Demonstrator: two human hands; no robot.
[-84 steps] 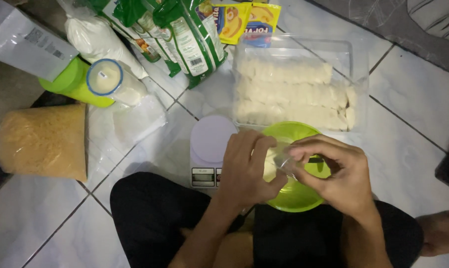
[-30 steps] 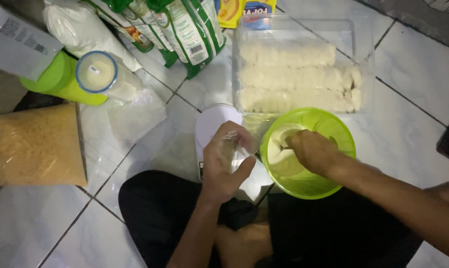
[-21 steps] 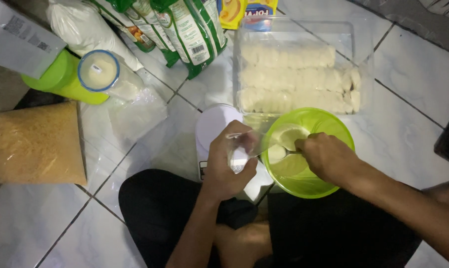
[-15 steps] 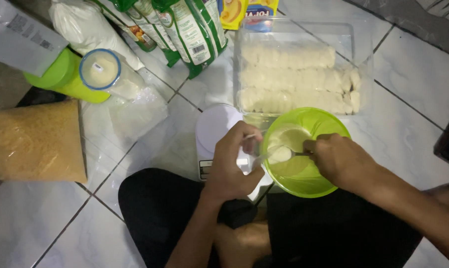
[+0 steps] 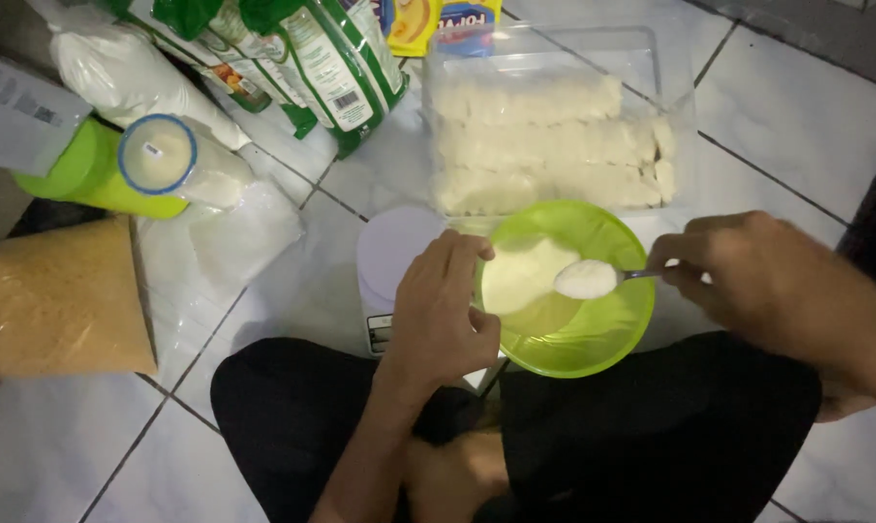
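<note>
Plastic bowl (image 5: 593, 339), lime green, round and glossy, rests between the knees on the tiled floor (image 5: 806, 116), holding white powder. Left hand (image 5: 443, 315) curls closed against its near-left rim. Right hand (image 5: 748, 276) pinches a metal spoon (image 5: 598, 279), heaped white, level over the bowl's centre.

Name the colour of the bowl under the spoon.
The bowl is lime green, shown best in the head view.
</note>
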